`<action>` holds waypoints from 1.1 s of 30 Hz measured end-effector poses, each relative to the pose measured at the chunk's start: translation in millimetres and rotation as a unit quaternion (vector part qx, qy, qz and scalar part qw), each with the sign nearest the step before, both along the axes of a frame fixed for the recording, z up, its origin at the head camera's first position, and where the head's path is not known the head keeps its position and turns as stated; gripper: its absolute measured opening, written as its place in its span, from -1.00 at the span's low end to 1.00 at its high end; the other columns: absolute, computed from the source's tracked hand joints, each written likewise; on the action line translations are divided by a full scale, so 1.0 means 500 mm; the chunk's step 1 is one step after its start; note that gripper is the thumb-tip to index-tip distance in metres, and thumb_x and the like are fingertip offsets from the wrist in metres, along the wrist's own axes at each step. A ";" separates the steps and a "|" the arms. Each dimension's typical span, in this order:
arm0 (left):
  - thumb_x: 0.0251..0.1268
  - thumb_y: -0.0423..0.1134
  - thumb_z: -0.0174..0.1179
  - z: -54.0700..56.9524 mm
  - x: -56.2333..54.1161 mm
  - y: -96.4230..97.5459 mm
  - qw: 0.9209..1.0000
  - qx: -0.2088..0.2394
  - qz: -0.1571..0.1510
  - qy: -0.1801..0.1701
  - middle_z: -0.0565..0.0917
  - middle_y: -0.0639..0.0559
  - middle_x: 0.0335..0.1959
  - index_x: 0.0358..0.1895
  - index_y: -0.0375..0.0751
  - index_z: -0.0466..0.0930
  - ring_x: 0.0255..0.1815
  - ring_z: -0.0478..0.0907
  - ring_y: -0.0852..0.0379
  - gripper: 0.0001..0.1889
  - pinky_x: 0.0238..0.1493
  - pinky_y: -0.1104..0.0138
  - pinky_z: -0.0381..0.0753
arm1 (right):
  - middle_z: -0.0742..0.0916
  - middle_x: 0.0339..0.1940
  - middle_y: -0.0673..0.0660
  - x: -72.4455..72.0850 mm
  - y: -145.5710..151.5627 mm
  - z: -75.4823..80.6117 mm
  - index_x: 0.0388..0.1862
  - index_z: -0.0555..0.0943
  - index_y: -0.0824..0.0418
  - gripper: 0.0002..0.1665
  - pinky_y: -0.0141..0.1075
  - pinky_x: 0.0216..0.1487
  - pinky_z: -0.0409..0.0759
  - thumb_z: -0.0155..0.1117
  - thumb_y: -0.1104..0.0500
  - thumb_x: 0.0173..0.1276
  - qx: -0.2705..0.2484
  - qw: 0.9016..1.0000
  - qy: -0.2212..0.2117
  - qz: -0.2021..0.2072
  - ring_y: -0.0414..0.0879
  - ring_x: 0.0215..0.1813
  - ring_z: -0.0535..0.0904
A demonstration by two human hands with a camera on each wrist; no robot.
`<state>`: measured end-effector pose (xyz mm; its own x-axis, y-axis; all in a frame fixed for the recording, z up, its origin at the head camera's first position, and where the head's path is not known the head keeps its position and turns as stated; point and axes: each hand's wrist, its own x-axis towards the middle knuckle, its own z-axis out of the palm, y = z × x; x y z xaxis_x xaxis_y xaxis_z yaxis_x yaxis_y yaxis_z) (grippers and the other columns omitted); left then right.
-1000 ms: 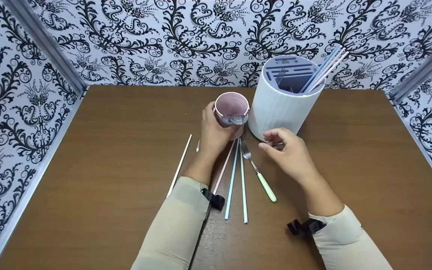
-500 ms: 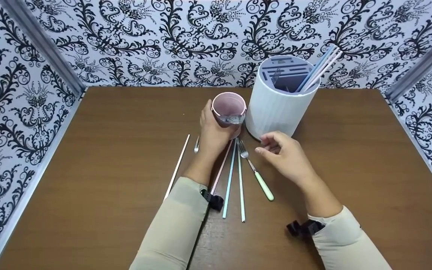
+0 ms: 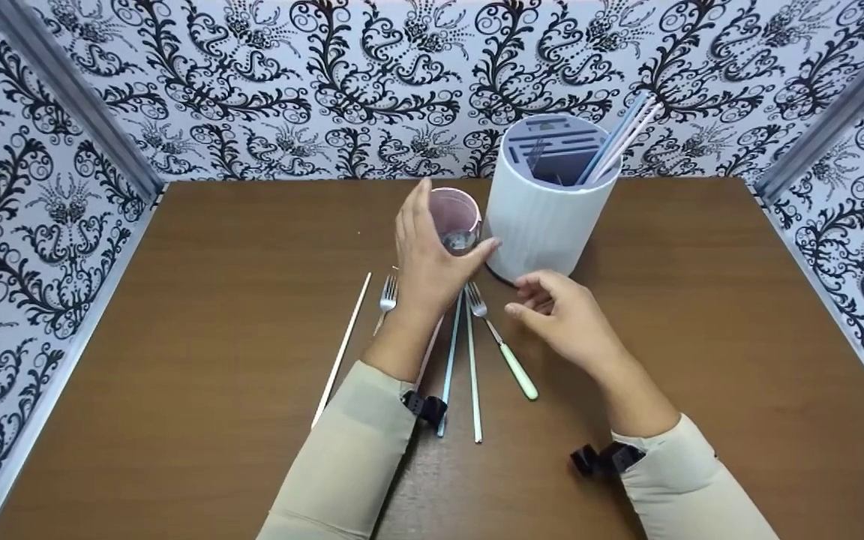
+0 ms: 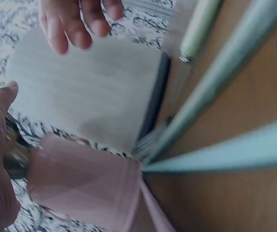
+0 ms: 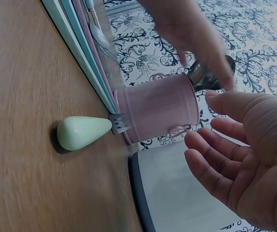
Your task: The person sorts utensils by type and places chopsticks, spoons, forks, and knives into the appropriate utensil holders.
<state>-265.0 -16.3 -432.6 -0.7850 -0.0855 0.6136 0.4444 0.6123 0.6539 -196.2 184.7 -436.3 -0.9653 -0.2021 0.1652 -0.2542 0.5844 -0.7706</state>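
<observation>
Four slim sticks [image 3: 473, 367] lay on the brown table [image 3: 177, 337], three of them, pink, blue and pale green, fanning out from the foot of a pink cup [image 5: 153, 106], and a whitish one off to the left. The cup stood upright near the back, just beside a tall white holder [image 3: 544, 225], with something clear and shiny [image 3: 460, 240] at its mouth. The person's left hand [image 3: 432, 262] was at the cup's near left side, fingers straight, thumb spread wide away from them; from where I stood I couldn't tell whether it touched the cup. The right hand [image 3: 567, 319] hung in the air before the holder, fingers loosely bent, thumb apart from them. Between it and the sticks lay a green-handled fork [image 3: 518, 371], its tines close to the cup's base. Another fork [image 3: 388, 296] showed beside the left arm, which hid its lower part. Blue and pale rods [image 3: 619, 142] slanted up out of the holder's top, against a black-and-white scrolled wall [image 3: 387, 135].
</observation>
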 end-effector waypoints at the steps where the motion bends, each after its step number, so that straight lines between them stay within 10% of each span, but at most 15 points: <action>1: -0.10 0.25 0.60 0.008 0.005 0.003 1.000 -0.004 -0.005 0.012 0.31 -0.23 0.55 0.60 -0.27 0.10 0.56 0.26 -0.14 0.26 0.63 0.05 0.23 | 0.77 -0.05 0.28 0.000 0.000 0.000 0.09 0.66 0.32 -0.63 -0.17 0.01 0.72 0.47 0.24 0.36 0.001 1.000 -0.001 0.002 0.01 -0.10 0.74; 12: 0.01 0.30 0.53 0.079 0.027 0.063 0.990 -0.034 -0.033 0.136 0.39 -0.26 0.50 0.53 -0.36 0.22 0.53 0.33 -0.11 0.15 0.63 0.14 0.23 | 0.76 -0.02 0.27 0.002 -0.003 -0.017 0.19 0.62 0.38 -0.51 0.05 0.08 0.70 0.45 0.20 0.34 0.065 0.997 -0.042 0.016 0.13 -0.02 0.70; 22: 0.07 0.28 0.50 0.094 0.027 0.120 0.989 -0.026 -0.080 0.120 0.36 -0.28 0.49 0.55 -0.37 0.18 0.52 0.33 -0.10 0.13 0.65 0.28 0.17 | 0.52 -0.52 -0.01 0.004 -0.016 -0.048 -0.38 0.56 0.28 -0.70 -0.28 -0.37 0.35 0.54 0.18 0.18 0.117 0.987 -0.081 0.071 -0.15 -0.46 0.38; 33: 0.06 0.27 0.52 0.084 0.028 0.146 0.990 -0.022 -0.096 0.100 0.37 -0.23 0.50 0.55 -0.34 0.19 0.50 0.34 -0.09 0.13 0.60 0.31 0.25 | 0.57 -0.63 -0.05 0.015 -0.023 -0.052 -0.39 0.59 0.26 -0.85 -0.34 -0.46 0.39 0.41 0.31 0.07 0.155 0.982 -0.091 0.066 -0.25 -0.56 0.39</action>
<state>-251.1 56.7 -390.6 -0.6462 0.0828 0.7587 0.6733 0.5300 0.5155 -188.5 173.2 -462.3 -0.9350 -0.3414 -0.0963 -0.2189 0.7688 -0.6009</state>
